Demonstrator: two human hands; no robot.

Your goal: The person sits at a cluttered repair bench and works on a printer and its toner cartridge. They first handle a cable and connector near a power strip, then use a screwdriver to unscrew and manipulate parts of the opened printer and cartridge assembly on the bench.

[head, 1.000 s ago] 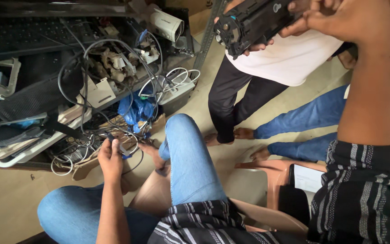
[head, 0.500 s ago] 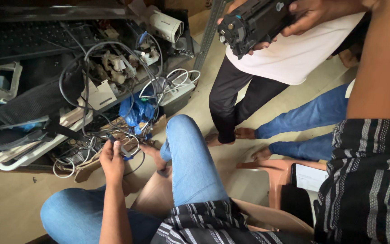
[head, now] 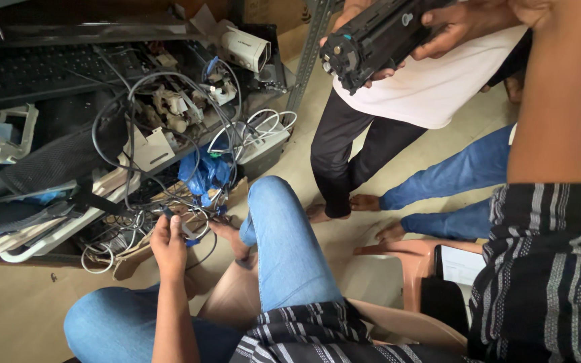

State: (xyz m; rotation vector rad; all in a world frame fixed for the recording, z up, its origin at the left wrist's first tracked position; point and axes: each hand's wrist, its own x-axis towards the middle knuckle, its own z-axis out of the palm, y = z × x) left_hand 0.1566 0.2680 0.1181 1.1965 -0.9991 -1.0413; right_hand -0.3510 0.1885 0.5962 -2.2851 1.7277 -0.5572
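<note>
The left hand (head: 168,243) reaches down to the tangled cables (head: 110,144) at the foot of the cluttered shelf (head: 75,30), its grip pinched narrow on one strand. The tangle looks far from sorted. The right hand (head: 469,25) is raised, its grip closed over a black toner cartridge (head: 378,37), which a standing person's hand (head: 386,72) also supports.

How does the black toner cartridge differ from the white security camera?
The toner cartridge is black; the security camera is white. The cartridge is a long bar, the camera a short rounded body. A standing person's hand holds the cartridge up; the camera lies on the shelf among cables.
</note>
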